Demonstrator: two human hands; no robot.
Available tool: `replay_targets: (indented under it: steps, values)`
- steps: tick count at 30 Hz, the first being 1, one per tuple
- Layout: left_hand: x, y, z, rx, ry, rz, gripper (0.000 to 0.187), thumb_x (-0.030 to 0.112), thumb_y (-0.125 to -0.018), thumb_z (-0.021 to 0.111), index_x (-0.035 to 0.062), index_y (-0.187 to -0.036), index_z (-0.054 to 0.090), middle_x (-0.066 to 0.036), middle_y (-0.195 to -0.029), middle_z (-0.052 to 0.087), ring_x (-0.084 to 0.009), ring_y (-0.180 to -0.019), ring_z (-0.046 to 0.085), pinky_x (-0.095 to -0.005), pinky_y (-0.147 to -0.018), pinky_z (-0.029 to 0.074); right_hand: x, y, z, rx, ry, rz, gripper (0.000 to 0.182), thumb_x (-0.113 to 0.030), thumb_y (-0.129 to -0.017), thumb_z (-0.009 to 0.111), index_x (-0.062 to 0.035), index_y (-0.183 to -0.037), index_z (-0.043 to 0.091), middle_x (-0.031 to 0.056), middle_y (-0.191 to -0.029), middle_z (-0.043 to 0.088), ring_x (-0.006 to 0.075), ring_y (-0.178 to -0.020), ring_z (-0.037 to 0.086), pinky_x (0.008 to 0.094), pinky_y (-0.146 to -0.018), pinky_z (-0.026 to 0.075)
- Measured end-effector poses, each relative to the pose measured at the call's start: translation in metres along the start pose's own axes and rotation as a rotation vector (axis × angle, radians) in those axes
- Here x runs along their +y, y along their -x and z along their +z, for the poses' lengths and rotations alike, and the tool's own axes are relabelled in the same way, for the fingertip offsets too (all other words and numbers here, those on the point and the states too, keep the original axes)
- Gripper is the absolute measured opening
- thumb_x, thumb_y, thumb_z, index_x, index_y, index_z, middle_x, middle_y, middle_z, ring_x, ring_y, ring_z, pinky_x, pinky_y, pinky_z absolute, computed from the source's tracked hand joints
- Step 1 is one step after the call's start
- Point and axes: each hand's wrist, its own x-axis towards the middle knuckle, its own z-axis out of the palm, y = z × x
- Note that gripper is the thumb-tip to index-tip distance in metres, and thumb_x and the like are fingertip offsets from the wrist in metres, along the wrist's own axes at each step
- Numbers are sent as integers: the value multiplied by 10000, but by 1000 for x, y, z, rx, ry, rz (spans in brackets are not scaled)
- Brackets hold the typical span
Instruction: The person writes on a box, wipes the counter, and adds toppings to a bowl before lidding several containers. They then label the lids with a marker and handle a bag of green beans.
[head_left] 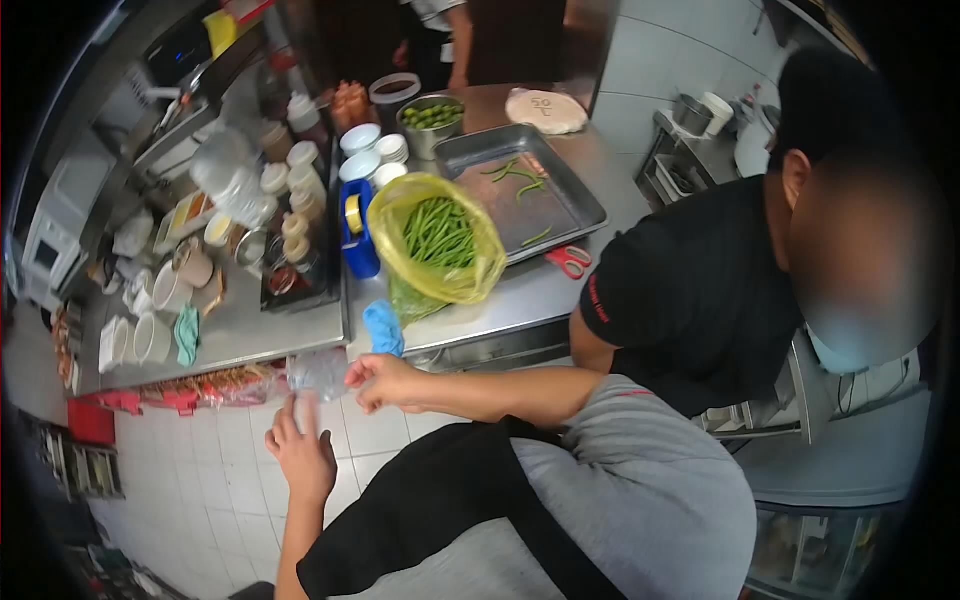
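Observation:
My left hand (303, 455) is raised over the tiled floor at the counter's front edge, fingers apart and partly blurred. To its right, my right hand (385, 383) has its fingers curled inward; what they hold, if anything, I cannot make out. A clear, crumpled piece of plastic (318, 374) shows right by the fingertips of both hands. Just beyond my right hand, a blue cloth (382, 328) hangs at the counter edge. Behind it stands a yellow plastic bag (485, 235) filled with green beans (440, 233).
A metal tray (590, 215) with a few beans lies at the back, red scissors (572, 262) by its corner. A blue tape dispenser (358, 240) and a pot of green fruit (430, 115) stand nearby. A co-worker in black (690, 270) is close on the right; another person stands behind the counter.

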Motion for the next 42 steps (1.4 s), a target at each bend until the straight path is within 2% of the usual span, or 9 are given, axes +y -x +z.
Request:
replay_targets:
  steps: [2, 4, 6, 9, 11, 16, 19, 34, 42]
  values:
    - [5, -11, 21, -45, 211, -336, 797, 115, -721, 695, 91, -1417, 306, -153, -1279, 452, -326, -1143, 422, -478, -950, 287, 15, -40, -28, 105, 648, -494, 337, 48, -633, 622, -86, -942, 630, 126, -1015, 524, 259, -760, 576, 369, -691, 501]
    - [13, -14, 40, 61, 264, -225, 766, 122, -727, 693, 142, -1407, 340, -140, -1275, 456, -318, -1142, 428, -478, -949, 291, 34, -59, -58, 341, 1381, -714, 254, -80, -690, 615, -106, -940, 657, 154, -1025, 551, 311, -862, 566, 390, -765, 474]
    - [33, -16, 34, 69, 176, -135, 717, 123, -733, 684, 223, -1380, 392, -123, -1270, 461, -303, -1131, 442, -476, -939, 301, 80, -74, -103, 232, 1451, -716, 209, -160, -746, 596, -114, -936, 668, 158, -1016, 567, 326, -946, 546, 386, -805, 456]
    - [50, -25, 21, 18, -45, -51, 634, 130, -729, 673, 319, -1303, 482, -94, -1299, 445, -273, -1138, 442, -476, -926, 311, 65, -70, -106, 194, 833, -192, 176, -103, -783, 563, -65, -930, 652, 160, -924, 586, 316, -858, 568, 389, -767, 455]
    - [54, -25, 15, 54, -89, -76, 619, 72, -738, 608, 361, -1277, 508, -78, -1287, 448, -253, -1111, 449, -473, -905, 315, 31, -51, -98, 241, 938, -600, 147, -56, -759, 600, -28, -900, 632, 145, -869, 589, 271, -795, 585, 369, -738, 460]
    - [65, -16, 13, 56, -187, -149, 651, 29, -733, 534, 413, -1258, 519, -63, -1278, 451, -238, -1090, 452, -482, -886, 316, -24, -18, -54, 44, -46, -1, 156, -64, -779, 657, -11, -913, 598, 76, -916, 607, 157, -800, 588, 296, -727, 483]
    - [68, -10, 14, 91, -205, -197, 618, 48, -738, 535, 428, -1225, 541, -54, -1271, 454, -235, -1085, 453, -497, -879, 313, -32, -1, -27, -125, -260, 20, 163, -60, -804, 644, -16, -951, 588, 63, -908, 606, 133, -796, 576, 276, -734, 483]
    - [62, 2, 10, 199, -104, -190, 644, 71, -753, 540, 479, -1248, 496, -32, -1204, 487, -217, -1033, 473, -471, -836, 310, -32, 17, -19, -178, -643, 252, 146, 38, -839, 584, -54, -937, 526, 88, -977, 597, 192, -897, 591, 338, -819, 487]
    - [54, 1, 25, 94, -47, -121, 673, 19, -734, 538, 454, -1248, 513, -44, -1237, 454, -238, -1078, 452, -501, -852, 303, -4, 6, -24, -40, -440, 132, 104, -13, -847, 586, -52, -921, 524, 90, -934, 600, 202, -896, 593, 358, -827, 482]
